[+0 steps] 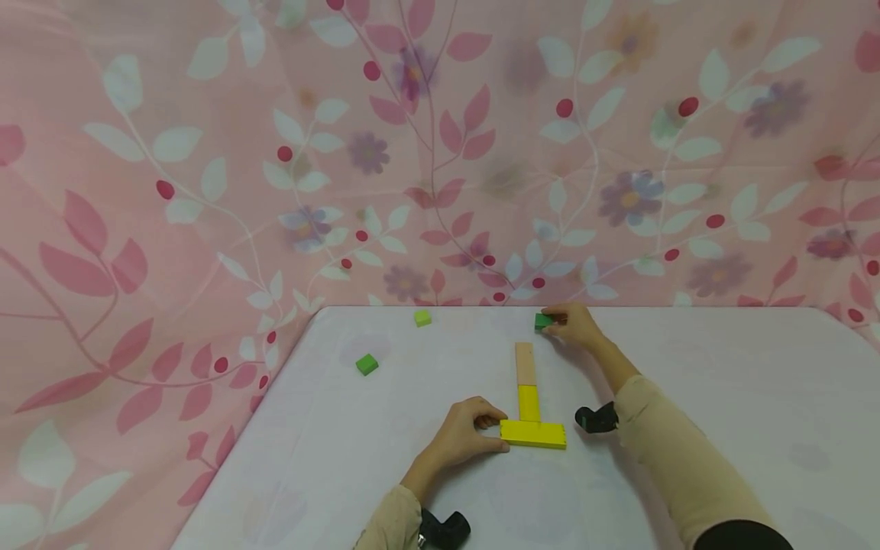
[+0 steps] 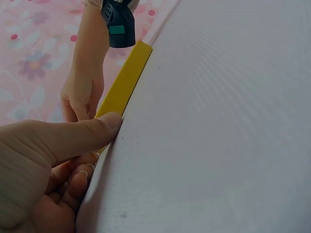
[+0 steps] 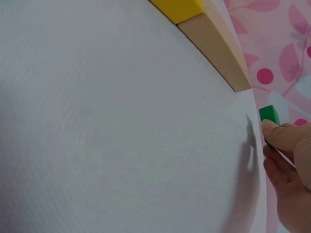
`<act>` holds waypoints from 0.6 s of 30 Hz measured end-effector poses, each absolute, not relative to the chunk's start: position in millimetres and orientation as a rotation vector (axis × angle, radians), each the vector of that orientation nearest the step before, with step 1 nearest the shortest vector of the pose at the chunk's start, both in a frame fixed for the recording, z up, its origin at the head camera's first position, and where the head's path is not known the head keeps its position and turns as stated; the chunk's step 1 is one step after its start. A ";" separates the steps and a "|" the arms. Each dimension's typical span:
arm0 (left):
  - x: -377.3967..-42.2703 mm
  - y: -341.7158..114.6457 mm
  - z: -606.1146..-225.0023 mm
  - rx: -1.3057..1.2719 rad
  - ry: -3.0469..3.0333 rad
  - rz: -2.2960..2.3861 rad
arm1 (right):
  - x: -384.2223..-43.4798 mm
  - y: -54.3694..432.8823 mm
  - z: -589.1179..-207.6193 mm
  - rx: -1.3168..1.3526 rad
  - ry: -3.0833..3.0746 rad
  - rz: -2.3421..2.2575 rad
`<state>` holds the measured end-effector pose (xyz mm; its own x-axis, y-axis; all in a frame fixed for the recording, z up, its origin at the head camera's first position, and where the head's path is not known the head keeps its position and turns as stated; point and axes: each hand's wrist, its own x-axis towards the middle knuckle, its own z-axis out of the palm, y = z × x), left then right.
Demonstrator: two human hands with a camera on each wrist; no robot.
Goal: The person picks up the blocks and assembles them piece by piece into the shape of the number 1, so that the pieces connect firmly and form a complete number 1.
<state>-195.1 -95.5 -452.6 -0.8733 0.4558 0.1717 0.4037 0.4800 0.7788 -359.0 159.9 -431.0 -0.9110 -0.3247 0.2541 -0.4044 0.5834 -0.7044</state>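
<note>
My right hand [image 1: 576, 327] pinches a dark green block [image 1: 541, 321] between thumb and fingers near the far table edge. In the right wrist view, the green block [image 3: 268, 114] shows above the thumb tip. My left hand [image 1: 464, 434] grips the left end of a long yellow block [image 1: 535, 434] lying crosswise. The left wrist view has the thumb on the near face of this yellow block [image 2: 125, 80], with other fingers curled at its end. A shorter yellow block [image 1: 528, 402] extends from its far side, followed by a plain wooden block [image 1: 525, 364], forming a line.
Two loose green blocks lie on the left of the white table [image 1: 309, 458]: a light green one [image 1: 422, 318] near the far edge and a mid-green one [image 1: 367, 364] closer. A pink floral cloth [image 1: 481, 153] hangs behind. Black wrist cameras [image 1: 596, 418] jut out beside both forearms.
</note>
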 end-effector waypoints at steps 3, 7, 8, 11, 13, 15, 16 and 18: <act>-195.5 -95.5 -453.2 0.780 2.655 1.370 | -358.4 156.2 -431.5 0.632 -2.713 1.238; -195.8 -95.4 -453.6 0.784 2.649 1.375 | -357.9 151.3 -431.8 0.624 -2.741 1.225; -195.8 -95.4 -453.7 0.782 2.646 1.378 | -358.5 149.9 -432.2 0.622 -2.748 1.223; -196.1 -95.4 -454.1 0.768 2.641 1.384 | -359.6 146.4 -432.5 0.619 -2.763 1.231; -196.2 -95.5 -454.2 0.760 2.639 1.387 | -360.5 144.6 -432.8 0.618 -2.766 1.238; -196.2 -95.6 -454.1 0.754 2.637 1.389 | -360.7 143.1 -432.7 0.614 -2.766 1.252; -196.4 -95.6 -454.2 0.754 2.637 1.388 | -360.6 142.4 -432.5 0.610 -2.767 1.256; -196.3 -95.7 -454.1 0.753 2.638 1.387 | -359.9 140.7 -432.0 0.613 -2.772 1.246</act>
<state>-196.3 -95.7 -454.1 -0.8779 0.4503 0.1627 0.3893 0.4736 0.7901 -359.9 140.7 -432.0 -0.9211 -0.3366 0.1959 -0.3699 0.5990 -0.7102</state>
